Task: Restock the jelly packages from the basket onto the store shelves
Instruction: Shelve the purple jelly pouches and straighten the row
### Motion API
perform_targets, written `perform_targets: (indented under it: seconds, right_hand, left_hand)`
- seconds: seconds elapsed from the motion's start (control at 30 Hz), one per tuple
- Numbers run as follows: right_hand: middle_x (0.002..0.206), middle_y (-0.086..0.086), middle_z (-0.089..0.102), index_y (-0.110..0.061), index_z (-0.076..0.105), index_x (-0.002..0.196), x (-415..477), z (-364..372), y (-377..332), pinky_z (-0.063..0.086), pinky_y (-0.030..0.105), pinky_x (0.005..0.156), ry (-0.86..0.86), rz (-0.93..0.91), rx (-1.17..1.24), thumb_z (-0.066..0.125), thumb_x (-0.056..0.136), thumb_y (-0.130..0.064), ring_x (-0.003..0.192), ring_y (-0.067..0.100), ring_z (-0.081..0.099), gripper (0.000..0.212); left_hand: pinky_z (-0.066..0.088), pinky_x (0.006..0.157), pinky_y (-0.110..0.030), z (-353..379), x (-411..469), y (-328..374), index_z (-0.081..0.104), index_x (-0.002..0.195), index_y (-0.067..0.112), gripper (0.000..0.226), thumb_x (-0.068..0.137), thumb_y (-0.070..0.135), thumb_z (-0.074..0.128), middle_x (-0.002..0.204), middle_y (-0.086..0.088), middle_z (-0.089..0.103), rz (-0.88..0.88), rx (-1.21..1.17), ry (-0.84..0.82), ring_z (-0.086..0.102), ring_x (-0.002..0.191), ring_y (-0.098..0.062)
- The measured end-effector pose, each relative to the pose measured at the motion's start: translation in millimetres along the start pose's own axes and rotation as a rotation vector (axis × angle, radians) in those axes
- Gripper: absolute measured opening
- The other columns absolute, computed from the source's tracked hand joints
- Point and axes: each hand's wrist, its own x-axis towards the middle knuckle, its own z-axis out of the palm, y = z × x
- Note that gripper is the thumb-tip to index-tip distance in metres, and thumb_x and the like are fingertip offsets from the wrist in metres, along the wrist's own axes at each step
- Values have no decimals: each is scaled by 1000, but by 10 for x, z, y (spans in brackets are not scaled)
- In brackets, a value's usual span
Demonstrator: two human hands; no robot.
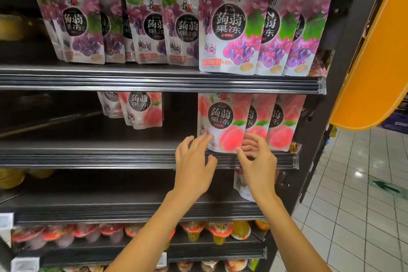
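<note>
Nearest you, low on the rack, rows of jelly cups (pixel 220 231) sit blurred; no writing on them reads. The basket is out of view.

Your left hand (pixel 194 161) and right hand (pixel 259 161) are both up at the front edge of the middle shelf (pixel 110 157), near its right end. The front peach pouch (pixel 220 121) lies just ahead of and between them. It stands upright, long axis vertical, printed face towards you.

Your left hand has its fingers spread and straight, the tips touching the pouch's lower left corner. Your right hand is curled at the lower right corner. I cannot tell whether it pinches the pouch or only brushes it. Both hands look equally near, so any squaring-up probably falls to both.

Two more peach pouches (pixel 282 121) overlap behind it to the right, and others (pixel 143 110) stand further back on the left.

The label reads 蒟蒻果冻 under "jǔ ruò". On the upper shelf (pixel 154 81), the grape pouches (pixel 229 26) carry the same words, plus ">40%".
</note>
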Motion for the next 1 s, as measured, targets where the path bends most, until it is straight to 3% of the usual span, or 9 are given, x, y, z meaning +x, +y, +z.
perform_targets:
  seconds: [0.13,0.23,0.3,0.4,0.57,0.73,0.83,0.9,1.0]
  right_hand:
    - [98,-4,67,-17,62,117,-125,-16,10,53,17,77,23,-17,9,73,87,-9,86,9,66,33]
    - [88,-4,67,-17,65,101,-280,18,29,54,27,73,20,-67,1,74,85,-6,79,12,65,21]
    - [84,-7,66,-19,64,95,-422,77,69,53,28,71,-13,-76,4,73,84,-5,76,11,64,20]
    - [88,-9,66,-23,62,96,-710,217,133,49,18,73,-92,-35,32,71,84,-4,77,11,62,25]
    - [82,-5,68,-23,64,94,-1423,577,325,49,11,63,-287,262,24,69,85,-4,70,8,63,22]
    - [91,-5,67,-14,68,105,-2484,1008,650,49,6,70,-604,630,-60,66,89,-4,72,-12,61,19]
    - [94,-2,67,-21,65,99,-3276,1233,848,48,7,73,-706,812,-164,66,90,-4,73,-12,61,19]
    - [91,-2,66,-24,64,90,-3781,1389,977,47,6,71,-738,890,-220,65,90,-3,74,-14,60,21]
    - [79,-11,66,-31,63,75,-4468,1639,1194,48,16,76,-738,1017,-259,64,87,8,71,-10,61,41]
  left_hand:
    - [21,117,-31,-56,-94,-42,50,138,26,46,94,14,53,142,10,47,-7,-131,64,24,141,-10]
    - [38,97,-19,-118,-235,-85,62,117,25,31,90,11,56,117,17,58,-5,-215,196,39,117,1]
    - [36,86,-6,-148,-356,-165,64,107,25,23,90,11,57,103,22,57,-27,-231,231,43,101,6]
    - [35,77,-3,-157,-576,-422,65,101,26,18,91,14,56,93,22,56,-103,-271,193,46,89,6]
    - [36,67,-7,-137,-1194,-1183,66,92,24,14,93,13,58,74,18,46,-297,-291,36,48,78,5]
    - [39,64,-8,-182,-2150,-2179,68,89,12,12,96,10,58,78,9,63,-472,-300,-221,55,73,7]
    - [49,78,-33,-157,-2793,-2815,68,88,3,14,96,10,58,89,-15,70,-682,-328,-403,65,83,-21]
    - [51,82,-42,-116,-3223,-3217,67,86,-2,20,95,13,57,91,-22,67,-818,-356,-466,62,83,-25]
    - [49,73,-16,-48,-3751,-3705,65,82,20,18,95,11,58,87,-2,65,-927,-355,-567,57,77,-11]
